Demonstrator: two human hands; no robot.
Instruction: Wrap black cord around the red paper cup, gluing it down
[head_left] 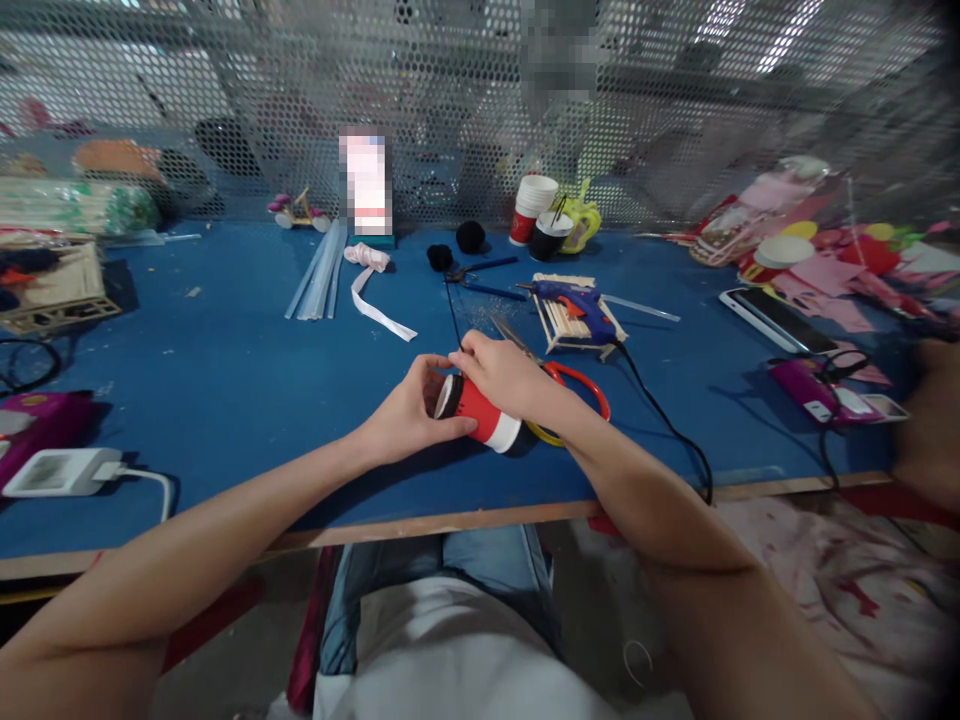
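Observation:
A red and white paper cup (484,412) with a black band round one end lies tilted on its side above the table. My left hand (409,410) is wrapped round its banded end, thumb along the red side. Over the top of the cup, my right hand (499,372) has its fingers pinched near the black band. A thin black cord (454,315) runs up from those fingertips. What the fingers do at the band is partly hidden. Scissors with red and yellow handles (581,382) lie beside my right wrist, and blue-handled pliers (487,278) lie beyond.
A blue glue gun (581,305) rests on a small stick rack, its cable trailing to the table edge. Glue sticks (319,275), a white ribbon (379,315), black pompoms (470,237) and cups (534,205) stand behind. A phone (780,320) and another person's arm (930,430) are at right.

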